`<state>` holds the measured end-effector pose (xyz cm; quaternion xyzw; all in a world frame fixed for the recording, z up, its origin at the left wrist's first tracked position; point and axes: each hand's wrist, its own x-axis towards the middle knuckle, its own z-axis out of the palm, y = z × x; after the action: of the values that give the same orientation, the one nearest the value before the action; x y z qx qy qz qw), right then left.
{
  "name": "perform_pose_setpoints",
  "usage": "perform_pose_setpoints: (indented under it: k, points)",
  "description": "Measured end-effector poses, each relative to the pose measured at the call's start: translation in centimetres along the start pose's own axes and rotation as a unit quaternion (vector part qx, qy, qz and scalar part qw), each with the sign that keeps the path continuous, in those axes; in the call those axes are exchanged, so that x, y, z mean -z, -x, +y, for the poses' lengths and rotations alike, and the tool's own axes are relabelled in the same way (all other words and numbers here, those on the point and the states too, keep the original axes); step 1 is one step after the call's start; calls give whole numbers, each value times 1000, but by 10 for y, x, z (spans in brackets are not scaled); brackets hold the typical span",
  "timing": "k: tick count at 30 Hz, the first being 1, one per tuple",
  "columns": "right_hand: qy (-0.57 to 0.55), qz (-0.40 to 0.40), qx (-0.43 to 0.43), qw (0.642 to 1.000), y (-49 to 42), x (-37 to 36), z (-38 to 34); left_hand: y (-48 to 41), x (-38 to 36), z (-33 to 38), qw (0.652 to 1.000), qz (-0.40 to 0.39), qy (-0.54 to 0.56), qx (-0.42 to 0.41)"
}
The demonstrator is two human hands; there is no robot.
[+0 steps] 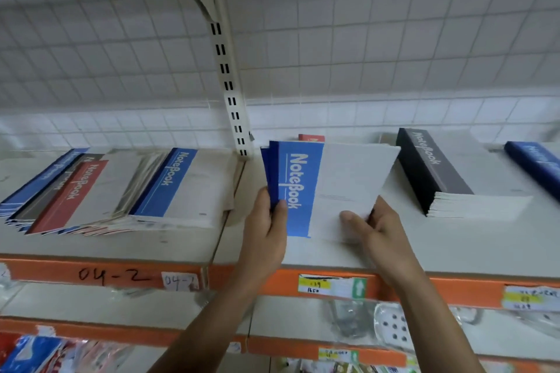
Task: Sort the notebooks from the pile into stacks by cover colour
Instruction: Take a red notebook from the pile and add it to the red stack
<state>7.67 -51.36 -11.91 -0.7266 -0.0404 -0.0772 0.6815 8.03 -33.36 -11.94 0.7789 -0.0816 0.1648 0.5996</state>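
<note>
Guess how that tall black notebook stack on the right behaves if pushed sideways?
The black notebook stack would probably shear rather than slide whole: its loose page edges already fan out at the near end. It looks heavy, being many copies deep. Thin covers likely slip over each other.

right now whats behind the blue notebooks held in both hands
A red notebook's corner shows behind the blue-banded notebooks, held by left hand and right hand; the rest is covered.

Pale shelf [333,254], orange front edge. Mixed notebook pile [121,191] lies left of left hand [266,227]. Black stack [436,172] right of right hand [378,230]; blue stack [533,166] farther right.
</note>
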Motion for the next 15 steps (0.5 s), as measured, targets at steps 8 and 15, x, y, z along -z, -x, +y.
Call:
perform_pose_setpoints:
  k: [8,15]
  points:
    - [180,-57,-40,981,-2,4,18,5,-10,-7,981,-34,-159,109]
    - [176,-40,23,983,5,21,14,23,-21,11,970,-36,-211,117]
